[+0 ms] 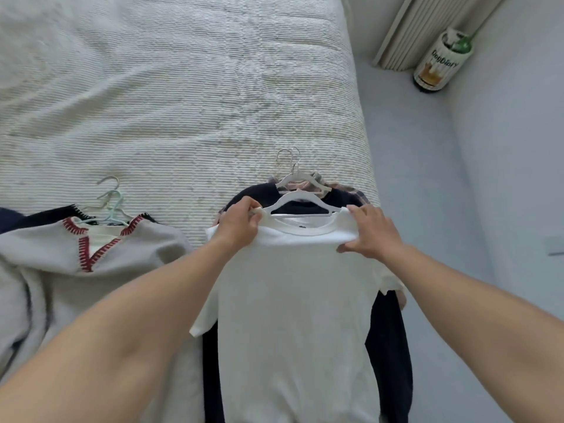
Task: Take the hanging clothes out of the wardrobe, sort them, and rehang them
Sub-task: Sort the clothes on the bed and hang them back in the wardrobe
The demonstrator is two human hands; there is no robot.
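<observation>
Holding white T-shirt (293, 300) shoulders, left hand (241, 225) and right hand (370, 236) both pinched on cloth | hanger (300, 204) lies crosswise beyond your fingers, left hand nearer its tip.

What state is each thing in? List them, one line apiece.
white T-shirt: flat on the pile, shoulders gripped by both hands
white hanger: half out of its collar
left hand: pinching shirt and hanger end
right hand: pinching shirt shoulder
dark garment: lying beneath
grey sweater: lying on hangers, on bed

Cream bedspread (171, 96); labelled bottle (439, 61) beside radiator (427, 29).
</observation>
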